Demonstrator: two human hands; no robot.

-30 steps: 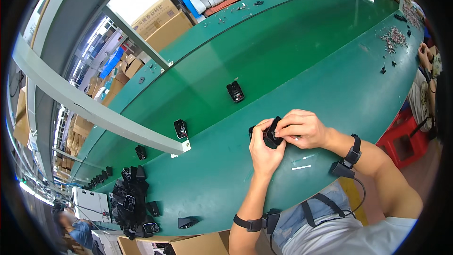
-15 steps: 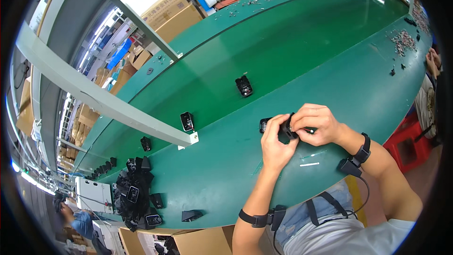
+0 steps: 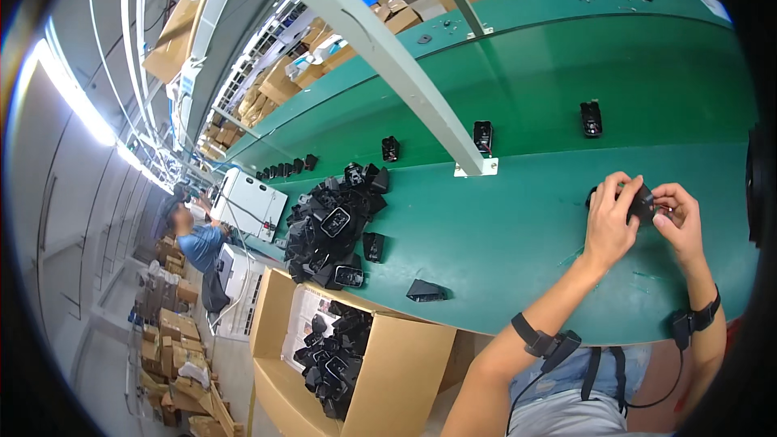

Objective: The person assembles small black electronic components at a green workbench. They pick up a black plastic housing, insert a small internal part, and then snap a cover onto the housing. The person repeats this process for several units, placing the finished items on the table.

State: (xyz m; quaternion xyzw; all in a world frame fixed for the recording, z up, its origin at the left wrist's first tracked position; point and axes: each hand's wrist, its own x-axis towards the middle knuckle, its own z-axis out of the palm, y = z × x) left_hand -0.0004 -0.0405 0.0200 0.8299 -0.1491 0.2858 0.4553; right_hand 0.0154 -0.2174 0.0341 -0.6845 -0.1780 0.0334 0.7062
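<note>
My left hand (image 3: 611, 222) and my right hand (image 3: 678, 218) meet over the green table (image 3: 518, 218) at the right. Both grip one small black plastic part (image 3: 642, 201), held just above the tabletop. My fingers cover most of it. Each wrist carries a black band with a cable. To the left lies a heap of similar black parts (image 3: 332, 222), and a single black part (image 3: 426, 290) rests near the table's front edge.
Single black parts (image 3: 591, 118) stand spaced along the green conveyor strip behind my hands. A grey diagonal beam (image 3: 388, 48) crosses overhead. An open cardboard box (image 3: 356, 356) with black parts stands below the table. Another person (image 3: 198, 243) works at far left among stacked cartons.
The view has swung left, so my hands now appear at the right and the parts heap and box show fully. Both hands stay on the black part.
</note>
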